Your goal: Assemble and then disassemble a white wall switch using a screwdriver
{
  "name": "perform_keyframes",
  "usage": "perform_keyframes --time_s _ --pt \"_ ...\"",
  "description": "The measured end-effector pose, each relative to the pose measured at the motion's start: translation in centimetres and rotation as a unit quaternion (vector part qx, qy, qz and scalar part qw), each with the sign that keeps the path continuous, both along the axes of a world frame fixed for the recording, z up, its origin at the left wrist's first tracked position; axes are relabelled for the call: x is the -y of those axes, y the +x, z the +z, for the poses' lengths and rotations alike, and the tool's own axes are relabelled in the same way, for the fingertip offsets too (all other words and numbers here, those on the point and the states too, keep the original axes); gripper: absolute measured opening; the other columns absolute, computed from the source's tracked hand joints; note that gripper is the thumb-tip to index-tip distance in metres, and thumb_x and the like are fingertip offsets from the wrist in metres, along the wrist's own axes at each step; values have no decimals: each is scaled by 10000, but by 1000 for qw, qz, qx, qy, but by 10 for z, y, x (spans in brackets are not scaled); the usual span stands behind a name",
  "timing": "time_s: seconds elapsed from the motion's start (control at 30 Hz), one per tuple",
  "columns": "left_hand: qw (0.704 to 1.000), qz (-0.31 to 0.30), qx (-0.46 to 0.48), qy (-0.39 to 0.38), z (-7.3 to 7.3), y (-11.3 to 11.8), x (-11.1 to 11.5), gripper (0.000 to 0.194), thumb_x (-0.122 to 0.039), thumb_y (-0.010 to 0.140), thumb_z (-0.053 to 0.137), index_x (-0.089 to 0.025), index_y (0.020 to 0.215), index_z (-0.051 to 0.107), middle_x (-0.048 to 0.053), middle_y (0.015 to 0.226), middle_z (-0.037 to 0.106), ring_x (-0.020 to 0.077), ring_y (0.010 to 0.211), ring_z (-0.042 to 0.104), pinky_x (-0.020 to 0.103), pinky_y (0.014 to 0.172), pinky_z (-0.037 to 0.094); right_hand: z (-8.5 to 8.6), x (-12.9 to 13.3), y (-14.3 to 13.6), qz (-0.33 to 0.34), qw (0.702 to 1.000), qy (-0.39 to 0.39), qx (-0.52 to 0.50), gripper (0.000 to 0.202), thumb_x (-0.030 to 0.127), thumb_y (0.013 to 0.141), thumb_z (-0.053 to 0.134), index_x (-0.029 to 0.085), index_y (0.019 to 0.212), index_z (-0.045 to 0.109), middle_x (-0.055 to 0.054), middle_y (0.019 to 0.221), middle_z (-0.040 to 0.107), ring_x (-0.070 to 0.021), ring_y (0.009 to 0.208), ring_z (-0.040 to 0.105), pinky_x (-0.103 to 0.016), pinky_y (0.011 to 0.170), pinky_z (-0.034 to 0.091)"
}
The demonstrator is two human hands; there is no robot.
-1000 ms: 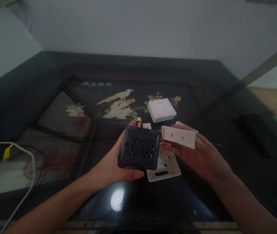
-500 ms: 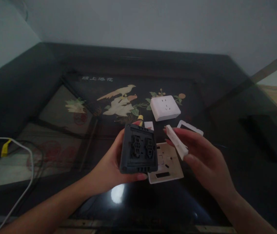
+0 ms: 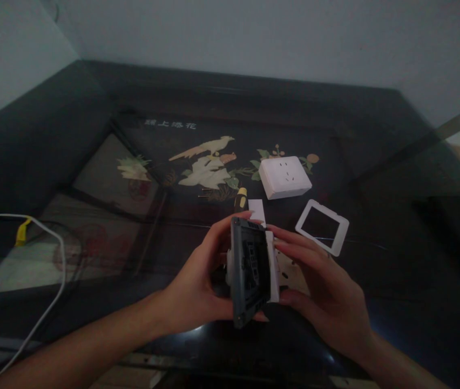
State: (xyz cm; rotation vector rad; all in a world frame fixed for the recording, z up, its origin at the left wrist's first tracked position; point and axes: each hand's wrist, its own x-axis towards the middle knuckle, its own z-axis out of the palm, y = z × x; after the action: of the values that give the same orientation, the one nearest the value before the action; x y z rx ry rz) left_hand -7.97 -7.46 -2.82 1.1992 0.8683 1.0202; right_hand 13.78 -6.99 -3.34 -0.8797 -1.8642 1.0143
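My left hand [image 3: 197, 286] grips a dark grey switch frame [image 3: 238, 275] by its top and bottom edges, tilted so its inner face points right. My right hand [image 3: 327, 292] holds a white rocker plate [image 3: 272, 267] upright by its ends. The plate's left side is right against the frame's open face; whether it sits in the frame cannot be made out. A pale cover [image 3: 290, 270] lies on the table beneath, mostly hidden by my right hand.
A white socket box [image 3: 284, 177] stands behind the hands. Near it are a white rectangular bezel [image 3: 302, 224], a yellow-and-black handle [image 3: 241, 200] and a small white piece [image 3: 256, 209]. A white cable [image 3: 62, 259] with a yellow tag [image 3: 21, 232] runs along the left.
My left hand has turned the grey frame to face right. My right hand has brought the white plate left against it and uncovered the white bezel. The view has shifted slightly.
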Motion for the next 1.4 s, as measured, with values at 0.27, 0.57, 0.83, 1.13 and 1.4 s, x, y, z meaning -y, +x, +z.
perform_keyframes --time_s 0.27,0.57,0.83,1.13,1.4 --pt "999 -6 9 47 -3 1 1 948 -173 617 915 -433 1394 439 -2 1417 549 279 1326 513 346 1063 471 -8 1 -1 2 1000 -18 -10 520 289 885 686 363 1377 533 -26 1454 550 -247 1342 504 -435 1091 471" --pt "999 -11 -1 40 -2 0 1 938 -190 611 919 -442 1384 450 -13 1417 548 270 1295 536 315 1014 494 -4 3 -4 16 1000 -3 -26 509 216 878 697 362 1346 562 12 1461 532 -203 1345 493 -346 1107 461" --pt "996 -35 81 -14 5 1 4 899 -76 643 874 -421 1365 465 -18 1415 540 264 1330 513 346 1076 466 4 1 -3 24 999 17 -22 450 297 885 685 390 1318 602 31 1467 483 -189 1355 477 -277 1101 468" --pt "993 -102 46 -45 1 4 5 971 -45 760 743 -414 1507 244 21 1451 513 222 1266 569 337 1035 500 7 5 -11 -86 995 -48 -11 212 267 859 722 365 1047 720 5 1369 531 -185 1204 596 -270 957 557" --pt "996 -91 -5 -4 0 6 8 1024 -74 712 824 -509 1459 276 -60 1486 486 212 1338 515 371 1114 443 6 6 -13 -93 995 -34 33 500 218 846 726 380 1286 554 -7 1351 590 -199 1250 564 -352 1012 530"
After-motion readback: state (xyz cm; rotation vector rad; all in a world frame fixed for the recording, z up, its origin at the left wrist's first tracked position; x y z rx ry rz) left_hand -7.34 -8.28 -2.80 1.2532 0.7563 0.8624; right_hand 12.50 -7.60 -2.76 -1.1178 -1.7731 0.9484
